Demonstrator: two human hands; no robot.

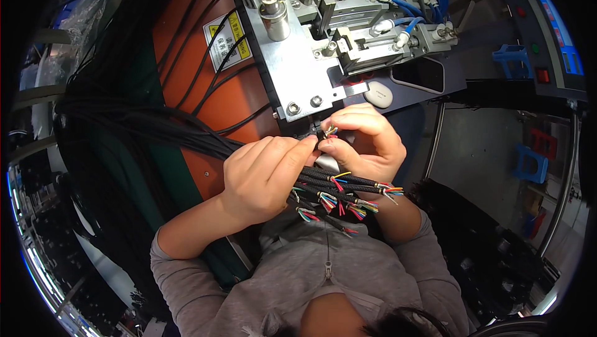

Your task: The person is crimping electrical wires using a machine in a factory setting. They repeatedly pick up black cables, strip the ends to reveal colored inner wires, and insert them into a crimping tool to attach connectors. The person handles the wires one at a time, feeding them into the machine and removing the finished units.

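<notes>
Scant room separates the smooth metal plate's lower edge from both hands: the left hand (264,175) has its grip closed round black braided cables (357,183); the right hand (370,141), grip narrow, pinches thin coloured wire ends (331,131).

A workshop room, seen around one orange worktop (242,94).
Directly at the left side of this worktop there is a dark green surface (138,69), and farther left hangs or lies some clear plastic (74,38), I cannot tell which. Well to the right of the worktop is the grey floor (476,150), with one blue stool (513,57), a second blue stool (530,164), a red stool (544,144) near it, and a metal rail (564,194). Bright light strips (38,270) shine at lower left from the worktop.
</notes>
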